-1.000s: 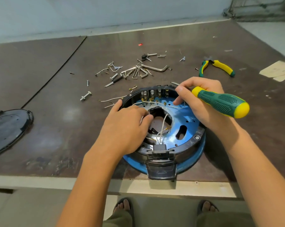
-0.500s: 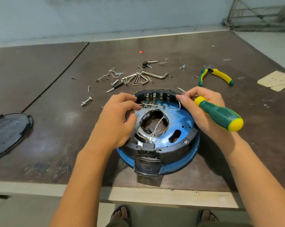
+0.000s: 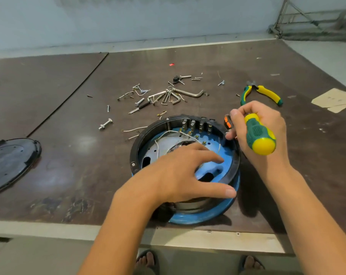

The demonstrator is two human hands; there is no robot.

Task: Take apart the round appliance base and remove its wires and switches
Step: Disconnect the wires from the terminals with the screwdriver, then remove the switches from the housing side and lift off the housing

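The round appliance base (image 3: 148, 135), black ring on a blue rim, lies open near the table's front edge. White wires (image 3: 168, 132) loop across its blue inside, and a row of metal switch terminals (image 3: 196, 125) lines its far wall. My left hand (image 3: 180, 173) lies over the base with fingers spread and fairly straight, thumb along the near rim. My right hand (image 3: 255, 128) grips a green and yellow screwdriver (image 3: 259, 135) at the base's right rim, fingertips by a small orange and black part (image 3: 227, 121). The screwdriver's shaft is hidden.
Loose screws, bolts and hex keys (image 3: 168, 96) are scattered behind the base. Green and yellow pliers (image 3: 261, 92) lie at the back right. A black round cover (image 3: 9, 161) sits at the left edge. Cardboard scraps (image 3: 334, 100) lie far right.
The base has been turned, so its black latch block now lies under my left wrist. My left hand has spread out over the base. My right hand has moved to the right rim.
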